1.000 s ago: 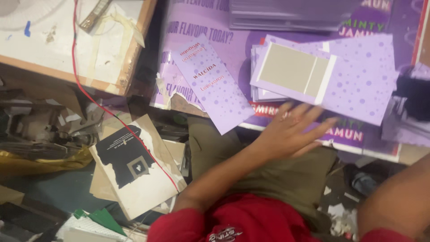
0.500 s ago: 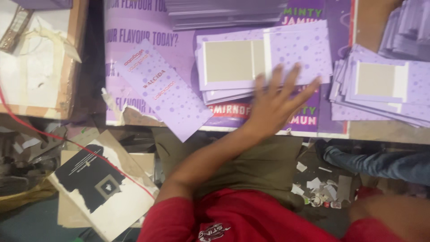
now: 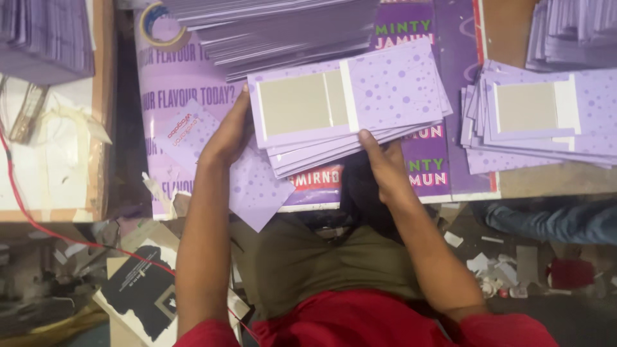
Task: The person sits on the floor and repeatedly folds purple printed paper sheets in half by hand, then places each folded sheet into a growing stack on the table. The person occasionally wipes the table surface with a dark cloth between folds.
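1. Both hands clasp the stack of purple dotted card sleeves [image 3: 347, 109]: left hand [image 3: 225, 138] on its left edge, right hand [image 3: 384, 160] under its near edge.
2. Beneath lies a purple printed poster [image 3: 193, 83] on the table.
3. Second sleeve stack [image 3: 536, 119] sits to the right, apart.
4. One loose sleeve [image 3: 212, 167] lies under the left wrist.

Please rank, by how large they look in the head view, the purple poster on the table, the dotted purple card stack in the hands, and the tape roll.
1. Purple poster, largest.
2. Dotted purple card stack.
3. Tape roll, smallest, partly hidden.
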